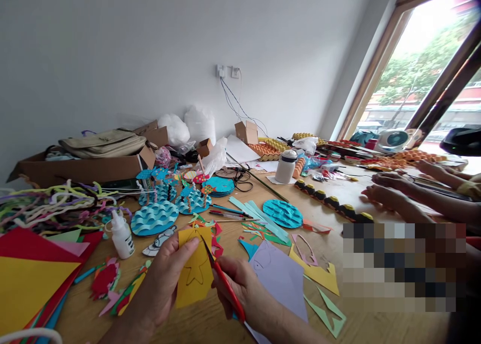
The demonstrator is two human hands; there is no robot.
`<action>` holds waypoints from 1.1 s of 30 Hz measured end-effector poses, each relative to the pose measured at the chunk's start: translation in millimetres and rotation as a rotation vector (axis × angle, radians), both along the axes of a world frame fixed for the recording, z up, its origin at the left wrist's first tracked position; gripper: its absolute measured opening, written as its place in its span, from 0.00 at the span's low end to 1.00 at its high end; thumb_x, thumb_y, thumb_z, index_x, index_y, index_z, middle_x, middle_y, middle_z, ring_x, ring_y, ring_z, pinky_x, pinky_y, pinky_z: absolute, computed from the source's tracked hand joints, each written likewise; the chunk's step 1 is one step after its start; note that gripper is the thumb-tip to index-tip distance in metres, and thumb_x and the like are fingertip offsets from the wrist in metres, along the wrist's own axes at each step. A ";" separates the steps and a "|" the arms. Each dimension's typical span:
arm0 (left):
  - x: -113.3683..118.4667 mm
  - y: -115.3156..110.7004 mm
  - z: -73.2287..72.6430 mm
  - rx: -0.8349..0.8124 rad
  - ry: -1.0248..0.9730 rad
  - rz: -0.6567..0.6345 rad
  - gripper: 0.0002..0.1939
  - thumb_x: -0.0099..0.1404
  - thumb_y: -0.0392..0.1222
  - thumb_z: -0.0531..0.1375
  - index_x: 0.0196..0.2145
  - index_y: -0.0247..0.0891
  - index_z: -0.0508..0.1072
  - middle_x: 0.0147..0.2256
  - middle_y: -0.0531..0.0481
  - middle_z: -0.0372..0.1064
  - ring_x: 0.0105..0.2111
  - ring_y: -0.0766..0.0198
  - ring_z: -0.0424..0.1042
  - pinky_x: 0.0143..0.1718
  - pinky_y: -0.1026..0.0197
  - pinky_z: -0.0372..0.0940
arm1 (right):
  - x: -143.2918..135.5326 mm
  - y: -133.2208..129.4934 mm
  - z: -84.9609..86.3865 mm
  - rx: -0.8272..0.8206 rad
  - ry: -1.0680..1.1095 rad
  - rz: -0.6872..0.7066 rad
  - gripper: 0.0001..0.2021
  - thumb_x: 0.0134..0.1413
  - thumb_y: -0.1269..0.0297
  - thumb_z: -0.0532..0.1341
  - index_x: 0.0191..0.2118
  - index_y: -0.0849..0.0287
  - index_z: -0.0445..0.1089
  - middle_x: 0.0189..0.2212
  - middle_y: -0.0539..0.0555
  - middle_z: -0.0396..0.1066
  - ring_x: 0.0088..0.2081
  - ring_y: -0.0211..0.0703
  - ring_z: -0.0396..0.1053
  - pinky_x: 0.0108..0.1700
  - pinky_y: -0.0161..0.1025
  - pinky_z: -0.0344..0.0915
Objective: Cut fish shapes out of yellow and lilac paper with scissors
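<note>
many scraps (131, 290) near yellow paper (194, 273), scissors (228, 290), glue bottle (122, 238)

Beige bag (107, 142) on a cardboard box (78, 169), 2 wall sockets (221, 71), white fan (393, 139)

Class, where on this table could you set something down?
On the table, one bare patch lies between the black-and-yellow strip and a co-worker's hands; a smaller one separates that strip from the yellow scrap. The left side is crowded with fuzzy strands, glue bottle and coloured sheets.
</note>
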State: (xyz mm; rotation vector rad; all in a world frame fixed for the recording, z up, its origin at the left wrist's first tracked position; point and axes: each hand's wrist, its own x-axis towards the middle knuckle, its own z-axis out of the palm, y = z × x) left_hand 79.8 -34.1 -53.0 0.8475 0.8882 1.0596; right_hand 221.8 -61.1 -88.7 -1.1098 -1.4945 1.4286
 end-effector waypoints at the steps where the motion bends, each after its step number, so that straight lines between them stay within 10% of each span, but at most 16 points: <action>1: -0.1 0.2 -0.4 0.002 -0.004 -0.007 0.08 0.51 0.43 0.65 0.27 0.39 0.71 0.20 0.57 0.72 0.19 0.66 0.71 0.24 0.65 0.67 | 0.0 0.1 0.3 0.001 -0.005 0.000 0.19 0.54 0.48 0.52 0.22 0.58 0.56 0.12 0.42 0.52 0.12 0.28 0.53 0.13 0.25 0.49; 33: 3.6 -5.6 5.3 0.001 -0.006 0.013 0.09 0.49 0.42 0.66 0.28 0.39 0.71 0.20 0.57 0.73 0.20 0.66 0.71 0.23 0.67 0.64 | -2.7 -0.8 -0.1 0.004 -0.008 0.001 0.19 0.53 0.47 0.52 0.23 0.58 0.55 0.14 0.42 0.52 0.13 0.28 0.53 0.14 0.25 0.52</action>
